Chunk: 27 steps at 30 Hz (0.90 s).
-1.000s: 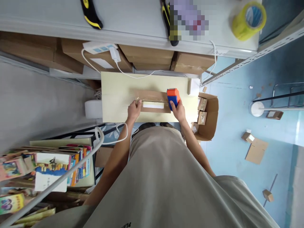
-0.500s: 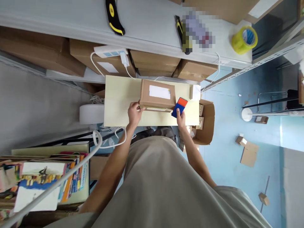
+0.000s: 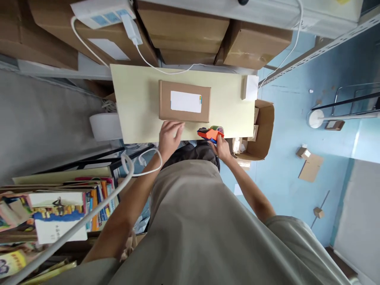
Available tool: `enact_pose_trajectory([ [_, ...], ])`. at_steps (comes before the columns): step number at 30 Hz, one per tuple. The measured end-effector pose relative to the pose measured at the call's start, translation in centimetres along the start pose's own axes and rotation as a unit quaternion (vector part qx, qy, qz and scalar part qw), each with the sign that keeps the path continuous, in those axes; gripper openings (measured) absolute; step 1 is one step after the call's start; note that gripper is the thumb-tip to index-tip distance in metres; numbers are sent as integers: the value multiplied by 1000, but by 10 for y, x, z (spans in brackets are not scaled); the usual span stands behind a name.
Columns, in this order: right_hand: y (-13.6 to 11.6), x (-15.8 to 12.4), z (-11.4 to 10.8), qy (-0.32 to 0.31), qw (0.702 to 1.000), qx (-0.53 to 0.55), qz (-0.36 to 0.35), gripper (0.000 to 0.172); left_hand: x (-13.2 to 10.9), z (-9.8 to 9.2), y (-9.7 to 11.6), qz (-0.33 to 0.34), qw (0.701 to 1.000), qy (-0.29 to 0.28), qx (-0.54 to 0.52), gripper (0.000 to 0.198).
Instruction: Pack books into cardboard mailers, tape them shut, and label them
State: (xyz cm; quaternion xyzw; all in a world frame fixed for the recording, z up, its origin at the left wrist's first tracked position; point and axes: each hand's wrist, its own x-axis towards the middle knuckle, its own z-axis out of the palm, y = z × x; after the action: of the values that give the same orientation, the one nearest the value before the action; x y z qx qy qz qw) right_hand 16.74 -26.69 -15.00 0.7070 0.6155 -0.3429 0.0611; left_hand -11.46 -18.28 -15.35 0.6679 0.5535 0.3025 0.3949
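A closed cardboard box (image 3: 185, 115) with a white label (image 3: 186, 101) on top lies on the pale yellow table (image 3: 136, 99). My left hand (image 3: 170, 136) is at the box's near edge, left of its middle, fingers stretched out and nothing held. Whether the fingertips touch the box I cannot tell. In my right hand (image 3: 222, 148) is an orange and blue tape dispenser (image 3: 211, 133) with a roll of tape on it. It is held over the table's near edge, just short of the box's near right corner, apart from it.
A small white box (image 3: 250, 87) stands at the table's far right corner. An open carton (image 3: 264, 130) with small boxes adjoins the right side. Behind the table, cartons (image 3: 184, 29) and a power strip (image 3: 102, 14) line the shelf. A white cable (image 3: 175, 73) crosses the table's back edge.
The box now lies flatter with its label facing up. My left hand has let go of its near corner and flattened out. My right hand has drawn the tape dispenser nearer and turned it.
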Motion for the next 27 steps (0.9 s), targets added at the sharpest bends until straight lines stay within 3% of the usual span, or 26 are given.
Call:
enact_pose_trajectory([
  [3,2,-4,-2,-38,997,-40,-45,58,-10,15,24,36,994,-99,-37,39],
  [6,7,-5,-3,-53,993,-71,-76,57,-17,23,28,59,988,-136,-40,40],
  [9,17,-6,3,-38,990,-84,-106,55,-23,25,23,84,989,-122,-23,31],
  [14,38,-3,19,77,967,-49,-239,55,-32,24,22,127,985,-119,-7,25],
  [16,45,-3,23,91,958,-59,-265,54,-33,22,26,140,982,-127,-10,27],
  [22,58,-8,23,43,951,-118,-284,55,-27,21,36,109,983,-145,-21,26],
  [27,64,-6,9,10,942,-145,-301,52,-25,39,32,63,992,-105,-42,17],
])
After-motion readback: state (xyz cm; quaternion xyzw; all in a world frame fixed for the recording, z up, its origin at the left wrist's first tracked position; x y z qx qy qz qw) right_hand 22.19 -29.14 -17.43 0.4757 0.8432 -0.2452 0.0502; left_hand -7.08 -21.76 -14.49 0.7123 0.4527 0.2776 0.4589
